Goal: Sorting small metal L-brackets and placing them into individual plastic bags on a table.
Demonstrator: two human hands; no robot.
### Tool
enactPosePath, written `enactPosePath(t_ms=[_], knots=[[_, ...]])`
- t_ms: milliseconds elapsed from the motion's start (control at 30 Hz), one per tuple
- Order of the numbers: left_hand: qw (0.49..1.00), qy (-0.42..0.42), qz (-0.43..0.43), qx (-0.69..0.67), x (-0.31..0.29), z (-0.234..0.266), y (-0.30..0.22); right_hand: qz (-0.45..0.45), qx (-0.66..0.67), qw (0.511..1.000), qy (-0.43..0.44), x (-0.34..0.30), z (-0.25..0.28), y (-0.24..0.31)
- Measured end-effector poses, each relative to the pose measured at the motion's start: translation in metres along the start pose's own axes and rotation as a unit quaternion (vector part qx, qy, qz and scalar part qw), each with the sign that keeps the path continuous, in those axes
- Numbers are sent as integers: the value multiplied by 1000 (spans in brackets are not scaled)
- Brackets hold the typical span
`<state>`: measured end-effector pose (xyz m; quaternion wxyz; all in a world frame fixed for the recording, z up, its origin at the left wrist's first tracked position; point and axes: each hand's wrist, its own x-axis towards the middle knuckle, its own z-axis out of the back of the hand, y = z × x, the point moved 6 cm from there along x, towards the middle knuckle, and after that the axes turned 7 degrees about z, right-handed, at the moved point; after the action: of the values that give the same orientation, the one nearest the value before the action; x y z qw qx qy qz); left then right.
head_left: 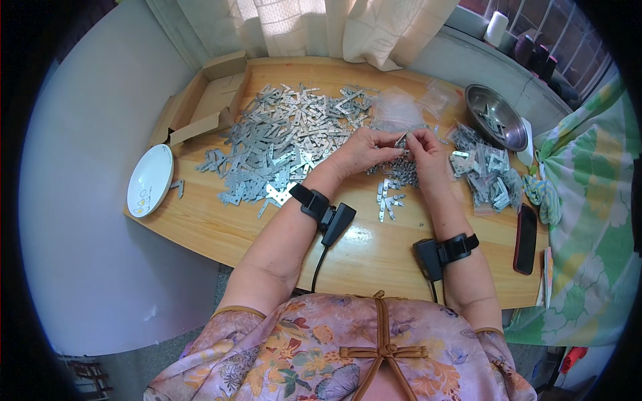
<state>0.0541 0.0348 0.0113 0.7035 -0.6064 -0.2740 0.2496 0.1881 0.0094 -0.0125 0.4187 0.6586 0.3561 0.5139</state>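
Note:
My left hand [370, 151] and my right hand [426, 152] meet over the far middle of the table. Their fingertips are pinched around small shiny metal pieces [401, 142], too small and too covered to name. Just below the hands lies a heap of small screws [403, 172], partly hidden by the fingers. Nearer to me, a few flat metal brackets [389, 198] with holes lie loose on the wood. A wide pile of flat corner brackets [294, 127] spreads to the left of my left hand.
An open cardboard box [212, 100] and a white plate [150, 180] stand at the left. On the right are a steel bowl [495, 115] with brackets in it, filled clear bags [491, 174] and a dark phone [525, 239]. Clear plastic bags [399, 109] lie beyond my hands.

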Motion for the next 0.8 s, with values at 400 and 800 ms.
enactPosePath(t_ms=[400, 800], knots=[[998, -1, -44, 41, -1, -3, -4, 166, -391, 905, -6, -5, -5, 32], [999, -16, -12, 35, 3, 1, 13, 27, -96, 995, 30, -8, -10, 14]])
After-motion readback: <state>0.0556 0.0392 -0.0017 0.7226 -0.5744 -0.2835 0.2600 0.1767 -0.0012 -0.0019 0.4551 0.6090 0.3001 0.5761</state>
